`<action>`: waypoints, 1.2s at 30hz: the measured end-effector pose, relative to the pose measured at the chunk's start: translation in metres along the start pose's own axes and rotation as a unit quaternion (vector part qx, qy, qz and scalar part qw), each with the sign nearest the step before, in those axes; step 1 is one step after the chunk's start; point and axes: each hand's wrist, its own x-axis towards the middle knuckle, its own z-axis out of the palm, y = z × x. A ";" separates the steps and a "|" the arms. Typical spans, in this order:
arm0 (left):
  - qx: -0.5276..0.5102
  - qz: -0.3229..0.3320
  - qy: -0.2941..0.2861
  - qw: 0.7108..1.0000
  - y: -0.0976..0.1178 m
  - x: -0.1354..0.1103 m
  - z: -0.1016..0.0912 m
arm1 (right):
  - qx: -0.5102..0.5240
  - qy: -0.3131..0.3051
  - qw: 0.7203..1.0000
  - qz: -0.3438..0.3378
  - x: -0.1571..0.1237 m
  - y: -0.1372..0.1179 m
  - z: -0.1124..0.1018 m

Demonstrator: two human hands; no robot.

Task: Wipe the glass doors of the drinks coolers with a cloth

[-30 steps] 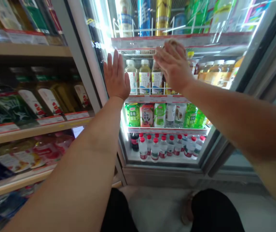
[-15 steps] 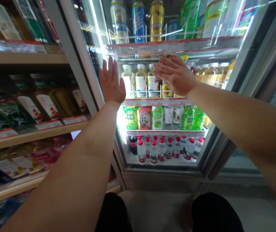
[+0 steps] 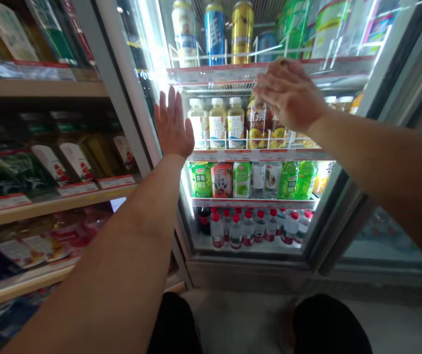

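flanking open glass [image 3: 226,91], both hands [image 3: 174,125] lie inside the door frame [image 3: 248,259].

Shows outstretched left hand [image 3: 174,131] at ten-thirty, blurred right hand [image 3: 292,97] at two, white-capped bottles [image 3: 217,128] at twelve o'clock.

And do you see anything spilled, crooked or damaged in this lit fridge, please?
Nothing clearly stands out in the fridge. The red-capped bottles at the bottom stand upright in uneven rows, with a dark bottle at their left end; no spill shows. Whatever the right hand hides, I cannot check.
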 end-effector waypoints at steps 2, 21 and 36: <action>-0.028 -0.001 -0.009 1.000 0.003 0.000 -0.001 | -0.038 0.062 0.997 0.041 0.008 0.004 -0.007; -0.004 0.015 0.014 1.000 -0.011 0.000 0.005 | -0.022 0.054 0.993 0.106 -0.037 0.015 0.005; -0.013 -0.004 -0.002 1.000 -0.001 0.000 0.000 | -0.028 0.033 0.993 0.109 -0.070 0.037 -0.013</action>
